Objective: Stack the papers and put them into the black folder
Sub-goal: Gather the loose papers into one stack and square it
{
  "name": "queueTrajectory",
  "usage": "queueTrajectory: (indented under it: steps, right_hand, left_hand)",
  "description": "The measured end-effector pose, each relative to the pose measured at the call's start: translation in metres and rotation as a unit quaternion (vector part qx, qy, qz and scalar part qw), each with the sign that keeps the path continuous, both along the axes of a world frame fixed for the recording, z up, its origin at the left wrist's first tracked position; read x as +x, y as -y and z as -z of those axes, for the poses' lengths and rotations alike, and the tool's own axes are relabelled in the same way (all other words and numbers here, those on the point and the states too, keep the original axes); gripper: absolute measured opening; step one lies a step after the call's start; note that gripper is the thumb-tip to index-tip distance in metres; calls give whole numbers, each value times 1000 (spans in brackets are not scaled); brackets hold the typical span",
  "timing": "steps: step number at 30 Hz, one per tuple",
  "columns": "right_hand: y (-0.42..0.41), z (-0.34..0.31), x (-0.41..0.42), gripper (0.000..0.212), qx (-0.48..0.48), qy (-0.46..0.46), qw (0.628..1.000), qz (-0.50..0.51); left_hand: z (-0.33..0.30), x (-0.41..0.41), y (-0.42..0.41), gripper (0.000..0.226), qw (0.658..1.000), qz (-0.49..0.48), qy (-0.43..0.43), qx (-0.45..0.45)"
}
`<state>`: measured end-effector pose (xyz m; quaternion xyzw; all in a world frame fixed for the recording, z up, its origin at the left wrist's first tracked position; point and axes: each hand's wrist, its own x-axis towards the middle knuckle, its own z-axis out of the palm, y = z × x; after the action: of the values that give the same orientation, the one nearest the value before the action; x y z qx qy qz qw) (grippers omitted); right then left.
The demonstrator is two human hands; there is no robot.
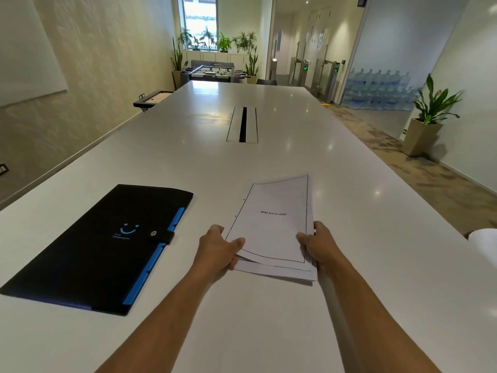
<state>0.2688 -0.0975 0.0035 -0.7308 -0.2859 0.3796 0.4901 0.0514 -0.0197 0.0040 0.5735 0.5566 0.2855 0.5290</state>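
A loose stack of white papers (271,224) lies on the white table (188,157), its top sheet framed by a black line and titled "BIBLIOGRAPHY". My left hand (217,247) grips the stack's near left edge, thumb on top. My right hand (318,243) grips the near right edge the same way. The lower sheets stick out unevenly at the near end. The black folder (88,254) lies flat to the left of the papers, closed with a snap strap, blue tabs showing along its right side.
A cable slot (242,125) is set into the table's middle, farther away. A white object (484,243) shows at the right edge of view. A potted plant (427,122) stands on the floor to the right.
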Motion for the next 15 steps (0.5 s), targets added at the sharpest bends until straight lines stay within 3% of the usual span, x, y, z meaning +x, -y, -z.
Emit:
queueTrajectory:
  steps: [3, 6, 8, 10, 15]
  right_hand:
    - [5, 1, -3, 13, 53, -3, 999, 6]
    - [8, -6, -6, 12, 117, -20, 993, -12]
    - [11, -15, -9, 15, 145, 24, 988, -48]
    - [14, -24, -11, 18, 162, 84, 980, -84]
    - [16, -53, -13, 23, 228, 125, 960, -107]
  left_hand:
    - [1, -10, -13, 50, 992, -64, -49, 95]
    - [-11, -13, -23, 59, 993, -69, 26, 96]
    - [-23, -11, -26, 65, 991, -17, 110, 68]
    - [-30, -10, -25, 55, 976, 44, 211, 39]
    - [-50, -10, -29, 47, 953, 57, 260, 141]
